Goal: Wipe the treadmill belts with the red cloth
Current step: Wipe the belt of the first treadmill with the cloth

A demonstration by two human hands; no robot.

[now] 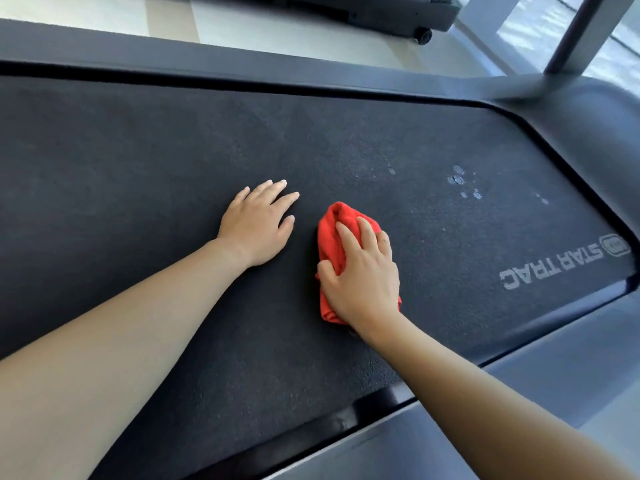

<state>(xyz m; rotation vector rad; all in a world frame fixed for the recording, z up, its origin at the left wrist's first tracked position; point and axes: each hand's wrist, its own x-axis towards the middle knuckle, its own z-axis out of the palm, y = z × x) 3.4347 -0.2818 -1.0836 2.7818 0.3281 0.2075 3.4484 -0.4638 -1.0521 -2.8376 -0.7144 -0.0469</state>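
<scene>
A black treadmill belt (138, 174) fills most of the view. A bunched red cloth (332, 237) lies on it near the middle. My right hand (363, 271) presses down on the cloth, fingers and thumb curled around its folds. My left hand (258, 225) rests flat on the belt just left of the cloth, fingers straight and spread. Pale dried spots (459, 181) mark the belt to the right, beyond the cloth.
Grey side rails (242, 69) run along both long edges of the belt. A "STAR TRAC" logo (561, 263) sits at the belt's right end. A grey upright post (581, 32) rises at the top right. Another treadmill's base (398, 15) stands on the pale floor behind.
</scene>
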